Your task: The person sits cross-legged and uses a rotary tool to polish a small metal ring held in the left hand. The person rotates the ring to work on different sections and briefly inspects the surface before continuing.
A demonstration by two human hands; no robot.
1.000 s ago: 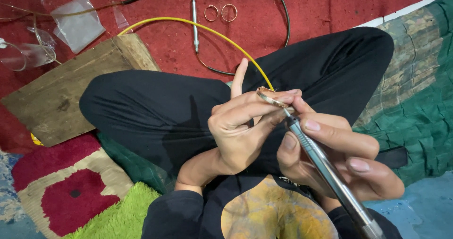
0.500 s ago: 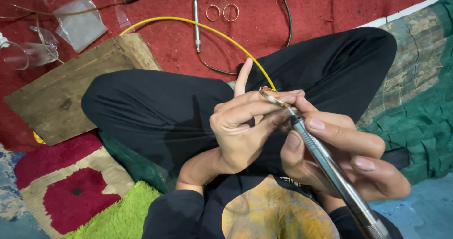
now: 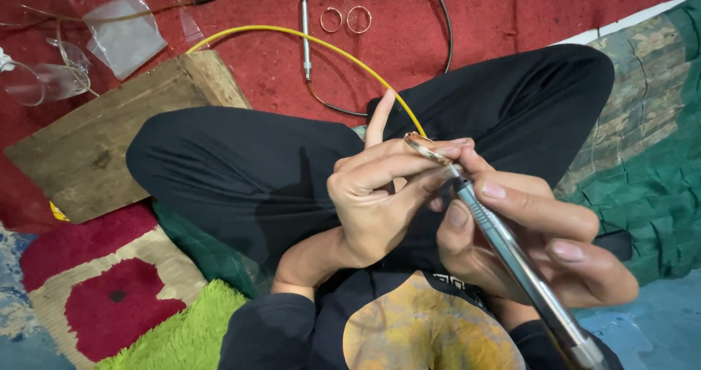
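Observation:
I sit cross-legged in black trousers. My left hand point(image 3: 380, 195) pinches a thin gold-coloured ring point(image 3: 427, 149) between thumb and fingers, its index finger pointing up. My right hand point(image 3: 533, 231) grips a long silver pen-shaped tool point(image 3: 511, 260) like a pencil. The tool's tip touches the ring. A yellow hose point(image 3: 307, 38) runs from the floor toward my hands.
On the red carpet lie a second silver handpiece point(image 3: 306, 31) with a dark cable, two loose gold rings point(image 3: 345, 20), a clear plastic bag point(image 3: 124, 34) and a glass item point(image 3: 44, 78). A wooden board point(image 3: 95, 147) lies left of my knee. Patchwork mats surround me.
Both hands and the tool have held nearly still. The view has shifted only slightly.

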